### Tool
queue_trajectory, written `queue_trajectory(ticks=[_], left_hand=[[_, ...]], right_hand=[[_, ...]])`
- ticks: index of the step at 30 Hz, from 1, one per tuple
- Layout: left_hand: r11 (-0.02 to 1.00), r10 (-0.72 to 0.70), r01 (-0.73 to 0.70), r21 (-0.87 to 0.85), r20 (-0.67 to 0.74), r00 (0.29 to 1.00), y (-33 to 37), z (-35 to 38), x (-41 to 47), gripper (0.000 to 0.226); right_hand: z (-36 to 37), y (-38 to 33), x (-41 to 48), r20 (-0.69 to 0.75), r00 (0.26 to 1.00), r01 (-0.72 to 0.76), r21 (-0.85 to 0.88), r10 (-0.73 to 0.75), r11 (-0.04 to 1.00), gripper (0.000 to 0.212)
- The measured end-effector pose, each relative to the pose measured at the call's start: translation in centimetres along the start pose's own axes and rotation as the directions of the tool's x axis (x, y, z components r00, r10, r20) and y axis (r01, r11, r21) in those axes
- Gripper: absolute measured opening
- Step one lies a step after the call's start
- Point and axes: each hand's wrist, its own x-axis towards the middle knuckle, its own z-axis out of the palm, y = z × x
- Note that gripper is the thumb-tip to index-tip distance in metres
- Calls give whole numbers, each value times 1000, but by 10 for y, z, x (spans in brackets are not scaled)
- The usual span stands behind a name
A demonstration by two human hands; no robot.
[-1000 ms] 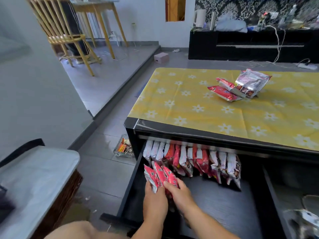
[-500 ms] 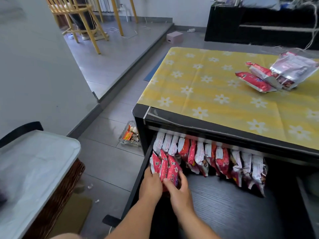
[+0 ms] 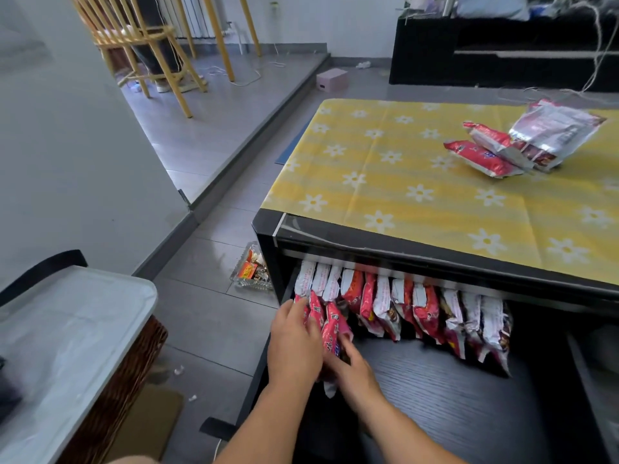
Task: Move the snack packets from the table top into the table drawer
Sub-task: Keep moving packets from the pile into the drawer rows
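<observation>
The black drawer [image 3: 445, 396] stands pulled out under the table top. A row of several red and white snack packets [image 3: 402, 303] leans upright along its back. My left hand [image 3: 294, 343] and my right hand [image 3: 351, 366] together grip a small bunch of pink-red packets [image 3: 330, 326] at the drawer's left end, pressed against the row. On the yellow flowered table top [image 3: 402, 182], at the far right, lie two red packets [image 3: 482, 155] and a larger silver bag [image 3: 556, 135] that overlaps them.
A glass dish of wrapped sweets [image 3: 251, 272] sits on the floor by the table's left leg. A wicker stand with a grey top [image 3: 67, 346] is at my left. Wooden chairs [image 3: 147, 45] stand on a raised step, a black cabinet [image 3: 502, 58] behind.
Both hands have pushed the bunch of packets forward to the row at the drawer's left end. The view has shifted left, so the table sits further right.
</observation>
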Motion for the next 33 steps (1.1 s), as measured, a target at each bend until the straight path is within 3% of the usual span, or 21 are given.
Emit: queue_trajectory(ticks=[4,6,13,19,23,28,33], left_hand=[[995,6,-25,101,185,983,-11,4,-5,48],[993,-11,-14,120,210,978,-15,6,-1,47],[998,-68,68,4,106,992,-16,5,9,37],[999,-49,49,14,30,998,-18,16,1,33],[1000,7,-4,31,-93,996,5,9,-5,28],[946,260,-265,-186,-50,964,62,22,-23,26],[864,225,-165,-475,71,972,140,50,-41,32]], right_hand=[[-7,-5,1,51,998,-16,-107,21,994,66],[-9,-6,7,65,998,-17,-127,26,992,66],[-3,2,16,53,999,-5,-58,8,998,67],[-3,3,22,30,1000,-4,36,3,999,56],[-14,-1,10,19,1000,20,19,-20,1000,79],[-52,-12,-14,20,993,113,68,-114,991,63],[-132,-44,-55,-147,975,186,122,-167,975,64]])
